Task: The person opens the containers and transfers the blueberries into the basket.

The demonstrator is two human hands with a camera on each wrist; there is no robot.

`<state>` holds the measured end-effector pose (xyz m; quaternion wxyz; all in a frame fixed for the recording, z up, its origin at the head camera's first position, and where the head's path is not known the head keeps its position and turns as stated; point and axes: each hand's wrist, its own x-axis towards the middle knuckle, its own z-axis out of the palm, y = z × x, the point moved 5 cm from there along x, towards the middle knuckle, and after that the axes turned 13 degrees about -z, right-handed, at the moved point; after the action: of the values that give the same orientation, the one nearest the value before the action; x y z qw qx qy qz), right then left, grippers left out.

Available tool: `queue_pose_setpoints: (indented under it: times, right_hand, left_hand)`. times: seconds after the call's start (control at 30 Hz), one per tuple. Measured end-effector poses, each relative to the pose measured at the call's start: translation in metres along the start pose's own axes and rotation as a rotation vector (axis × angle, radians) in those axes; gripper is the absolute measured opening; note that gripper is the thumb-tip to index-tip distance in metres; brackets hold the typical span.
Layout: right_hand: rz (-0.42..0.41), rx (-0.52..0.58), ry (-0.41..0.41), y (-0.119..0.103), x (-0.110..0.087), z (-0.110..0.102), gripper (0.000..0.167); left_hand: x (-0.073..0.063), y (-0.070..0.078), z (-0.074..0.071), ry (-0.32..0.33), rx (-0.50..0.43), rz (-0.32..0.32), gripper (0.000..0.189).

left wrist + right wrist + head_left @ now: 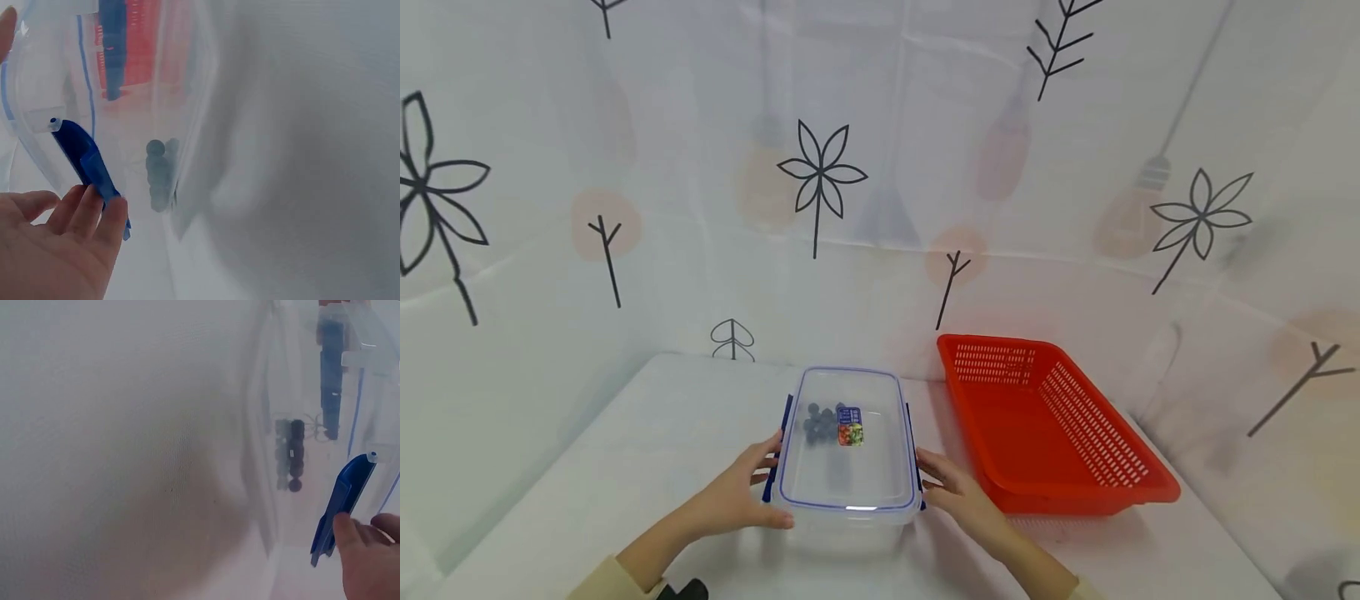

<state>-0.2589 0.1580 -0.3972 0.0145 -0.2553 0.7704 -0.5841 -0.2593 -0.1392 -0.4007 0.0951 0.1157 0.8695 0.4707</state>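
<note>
A clear lidded container point(850, 475) stood about midway between the left and right edges of the white surface point(625, 450), its far end toward the back edge. Its lid point(887, 458) lay on top, bordered by a blue line and bearing a colourful label point(850, 427); dark round pieces point(817, 427) showed through in a cluster.

The person's left hand point(737, 500) had its fingers spread, their tips touching the blue left latch point(94, 164), with the thumb apart near the container's front left corner. The right hand point(962, 500) was extended too, a finger resting against the right latch point(344, 500). I couldn't tell whether either latch was fastened.

Toward the surface's back right corner, along its right edge, sat a red basket point(1060, 500) with slotted walls. Pale sleeves point(613, 582) covered the arms, and behind everything hung a white cloth point(685, 125) printed with flowers and twigs.
</note>
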Motion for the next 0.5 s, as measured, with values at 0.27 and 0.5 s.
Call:
queue_pose_setpoints:
  times: [0.27, 0.5]
  right_hand:
    - [-0.005, -0.047, -0.161, -0.0006, -0.0012, 0.0061, 0.096]
    - [-0.043, -0.089, -0.148, 0.0018, 0.0013, 0.0081, 0.102]
  left_hand:
    - [-0.0029, -0.0024, -0.0005, 0.058, 0.079, -0.016, 0.110]
    - [-0.0037, -0.0039, 0.0019, 0.123, 0.180, 0.007, 0.115]
